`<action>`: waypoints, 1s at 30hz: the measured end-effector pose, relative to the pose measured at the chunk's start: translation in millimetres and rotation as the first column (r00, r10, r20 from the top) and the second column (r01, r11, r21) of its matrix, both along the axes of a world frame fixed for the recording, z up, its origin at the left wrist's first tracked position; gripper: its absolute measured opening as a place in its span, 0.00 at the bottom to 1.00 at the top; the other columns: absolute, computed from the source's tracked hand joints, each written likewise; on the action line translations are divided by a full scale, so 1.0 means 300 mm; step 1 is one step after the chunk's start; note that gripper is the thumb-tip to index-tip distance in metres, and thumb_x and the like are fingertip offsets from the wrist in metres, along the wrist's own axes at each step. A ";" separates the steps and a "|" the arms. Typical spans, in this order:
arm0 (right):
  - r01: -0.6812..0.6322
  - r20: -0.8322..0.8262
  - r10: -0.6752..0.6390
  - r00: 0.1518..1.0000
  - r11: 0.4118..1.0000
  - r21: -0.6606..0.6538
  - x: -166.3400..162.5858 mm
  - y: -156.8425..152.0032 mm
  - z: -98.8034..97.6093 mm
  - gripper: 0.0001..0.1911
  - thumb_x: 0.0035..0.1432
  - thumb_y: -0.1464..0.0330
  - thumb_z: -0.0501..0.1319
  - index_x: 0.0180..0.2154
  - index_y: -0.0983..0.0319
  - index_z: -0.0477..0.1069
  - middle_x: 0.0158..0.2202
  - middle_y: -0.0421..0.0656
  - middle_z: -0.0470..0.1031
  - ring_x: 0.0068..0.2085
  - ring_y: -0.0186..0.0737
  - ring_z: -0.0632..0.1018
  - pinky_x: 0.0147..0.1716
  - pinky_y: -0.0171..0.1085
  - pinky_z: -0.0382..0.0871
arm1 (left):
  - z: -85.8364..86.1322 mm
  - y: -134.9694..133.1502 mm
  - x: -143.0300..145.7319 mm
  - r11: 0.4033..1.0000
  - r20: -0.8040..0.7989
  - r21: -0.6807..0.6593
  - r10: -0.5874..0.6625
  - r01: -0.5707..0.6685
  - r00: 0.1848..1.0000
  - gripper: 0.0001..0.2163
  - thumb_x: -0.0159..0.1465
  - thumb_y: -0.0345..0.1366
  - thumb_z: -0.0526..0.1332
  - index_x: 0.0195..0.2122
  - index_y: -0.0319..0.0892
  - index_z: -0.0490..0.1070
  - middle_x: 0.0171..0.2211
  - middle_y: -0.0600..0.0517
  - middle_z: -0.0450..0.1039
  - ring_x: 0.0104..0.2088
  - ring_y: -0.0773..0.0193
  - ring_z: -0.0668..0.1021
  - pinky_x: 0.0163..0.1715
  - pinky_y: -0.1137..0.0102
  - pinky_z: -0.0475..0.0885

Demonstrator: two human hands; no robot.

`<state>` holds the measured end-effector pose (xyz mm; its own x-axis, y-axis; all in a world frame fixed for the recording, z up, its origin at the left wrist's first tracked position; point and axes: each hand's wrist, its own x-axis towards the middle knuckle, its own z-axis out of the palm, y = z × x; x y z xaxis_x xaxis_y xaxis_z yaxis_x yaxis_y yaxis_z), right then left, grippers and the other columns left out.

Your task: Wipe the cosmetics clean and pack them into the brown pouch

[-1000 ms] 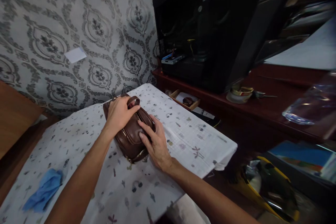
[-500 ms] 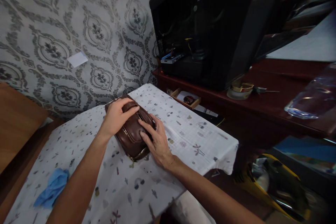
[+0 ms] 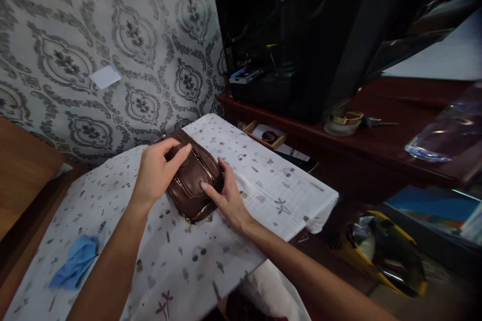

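Observation:
A brown leather bag [image 3: 196, 175] with gold-toned zippers lies on a cloth-covered table, zippers facing up. My left hand [image 3: 158, 168] is closed at its upper left part, the thumb stretched along the top and the other fingers curled over the leather. What exactly those fingers pinch is partly hidden. On the right side of the bag, my right hand [image 3: 229, 198] grips the edge, its thumb on the top face and its fingers against the far side. A crumpled blue cloth [image 3: 75, 263] rests on the table, left of my left forearm.
White printed fabric covers the table [image 3: 256, 175]. Beyond its right side stands a dark red desk [image 3: 384, 145] with a large black screen [image 3: 263, 25], a tape roll [image 3: 343, 123] and a clear plastic container [image 3: 444, 130]. A small open drawer [image 3: 276, 143] juts out. Below right sits a yellow-edged bag [image 3: 380, 261].
My left hand has drawn back slightly to the left, and more of the upper zipper shows. My right index finger has moved off the top face towards the side. The view has shifted slightly.

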<state>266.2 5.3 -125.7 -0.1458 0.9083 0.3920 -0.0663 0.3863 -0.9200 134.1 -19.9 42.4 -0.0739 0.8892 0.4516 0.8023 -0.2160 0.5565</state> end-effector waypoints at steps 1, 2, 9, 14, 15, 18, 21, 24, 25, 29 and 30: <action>-0.009 -0.006 0.009 1.000 1.000 -0.021 -0.002 0.005 -0.004 0.44 0.61 0.47 0.63 0.68 0.60 0.52 0.67 0.55 0.60 0.69 0.55 0.62 0.69 0.56 0.56 | -0.006 -0.005 0.004 1.000 0.010 0.005 -0.017 0.017 1.000 0.14 0.65 0.46 0.62 0.27 0.41 0.71 0.23 0.57 0.69 0.25 0.68 0.69 0.25 0.74 0.64; -0.012 -0.010 0.012 1.000 0.999 -0.031 -0.005 0.009 -0.007 0.44 0.60 0.46 0.63 0.68 0.60 0.53 0.67 0.54 0.61 0.68 0.55 0.63 0.69 0.55 0.56 | -0.012 -0.011 0.008 0.999 0.021 0.010 -0.036 0.035 0.999 0.14 0.65 0.46 0.62 0.29 0.41 0.73 0.25 0.56 0.70 0.26 0.68 0.70 0.26 0.74 0.65; 0.011 -0.028 -0.011 1.000 1.000 0.003 -0.013 0.023 -0.005 0.40 0.57 0.46 0.66 0.63 0.60 0.60 0.62 0.53 0.67 0.63 0.54 0.67 0.66 0.55 0.60 | -0.066 -0.049 0.032 0.981 -0.040 0.131 -0.139 0.144 0.989 0.08 0.68 0.39 0.61 0.37 0.41 0.77 0.34 0.53 0.78 0.34 0.66 0.77 0.36 0.74 0.71; 0.012 -0.037 -0.011 0.999 0.999 0.032 -0.013 0.028 -0.003 0.36 0.58 0.47 0.65 0.61 0.58 0.61 0.59 0.51 0.69 0.62 0.53 0.70 0.63 0.53 0.63 | -0.120 -0.067 0.016 0.946 -0.173 0.216 -0.208 0.243 0.963 0.06 0.68 0.34 0.61 0.38 0.40 0.77 0.33 0.52 0.77 0.34 0.65 0.77 0.37 0.70 0.71; 0.015 -0.035 -0.014 0.999 0.999 0.035 -0.014 0.028 -0.003 0.36 0.58 0.48 0.65 0.61 0.58 0.61 0.59 0.51 0.70 0.61 0.53 0.70 0.63 0.53 0.64 | -0.130 -0.071 0.011 0.931 -0.220 0.236 -0.229 0.279 0.948 0.05 0.68 0.33 0.61 0.38 0.40 0.76 0.32 0.52 0.77 0.33 0.65 0.76 0.37 0.69 0.70; 0.024 -0.037 -0.023 0.999 0.999 0.044 -0.015 0.027 -0.001 0.34 0.59 0.48 0.65 0.60 0.57 0.62 0.58 0.50 0.70 0.60 0.53 0.71 0.62 0.54 0.64 | -0.147 -0.084 0.005 0.882 -0.369 0.249 -0.295 0.400 0.881 0.05 0.69 0.30 0.60 0.37 0.40 0.75 0.27 0.54 0.75 0.29 0.66 0.72 0.35 0.68 0.68; 0.021 -0.042 -0.018 0.999 0.998 0.056 -0.013 0.026 0.002 0.32 0.60 0.49 0.64 0.59 0.57 0.61 0.58 0.50 0.71 0.59 0.53 0.71 0.62 0.54 0.64 | -0.152 -0.096 0.010 0.863 -0.455 0.208 -0.331 0.460 0.827 0.05 0.69 0.28 0.60 0.38 0.41 0.75 0.26 0.55 0.74 0.28 0.66 0.71 0.35 0.66 0.67; 0.003 -0.034 -0.002 0.999 0.999 0.048 -0.005 0.025 0.009 0.31 0.61 0.51 0.63 0.59 0.58 0.62 0.58 0.50 0.70 0.60 0.52 0.70 0.62 0.53 0.64 | -0.156 -0.109 0.013 0.875 -0.487 0.204 -0.299 0.440 0.821 0.04 0.69 0.29 0.60 0.40 0.41 0.75 0.27 0.54 0.75 0.30 0.65 0.72 0.37 0.65 0.69; -0.001 -0.029 0.002 1.000 0.999 0.042 -0.002 0.024 0.012 0.31 0.61 0.51 0.64 0.59 0.58 0.62 0.58 0.50 0.70 0.60 0.52 0.70 0.62 0.53 0.64 | -0.158 -0.114 0.011 0.880 -0.502 0.209 -0.277 0.426 0.819 0.04 0.69 0.29 0.60 0.41 0.41 0.75 0.28 0.53 0.75 0.32 0.63 0.73 0.39 0.65 0.70; -0.009 -0.025 0.010 1.000 1.000 0.013 0.004 0.022 0.018 0.34 0.58 0.49 0.66 0.60 0.58 0.62 0.59 0.50 0.70 0.61 0.53 0.70 0.63 0.54 0.62 | -0.159 -0.129 -0.020 0.908 -0.564 0.304 -0.073 0.289 0.823 0.07 0.69 0.28 0.58 0.45 0.42 0.73 0.39 0.47 0.77 0.44 0.56 0.76 0.47 0.60 0.72; -0.009 -0.027 0.009 1.000 1.000 0.004 0.004 0.022 0.017 0.35 0.58 0.49 0.66 0.60 0.57 0.62 0.59 0.50 0.70 0.61 0.53 0.70 0.64 0.54 0.62 | -0.156 -0.129 -0.033 0.908 -0.557 0.354 0.011 0.226 0.830 0.07 0.69 0.28 0.58 0.45 0.42 0.73 0.41 0.46 0.76 0.45 0.54 0.75 0.48 0.59 0.72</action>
<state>267.4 12.0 -120.5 -0.1436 0.9055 0.3994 -0.0949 0.3891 -0.9163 124.0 -58.8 -4.5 0.3694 0.6168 0.6951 0.9009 -0.4211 -0.1051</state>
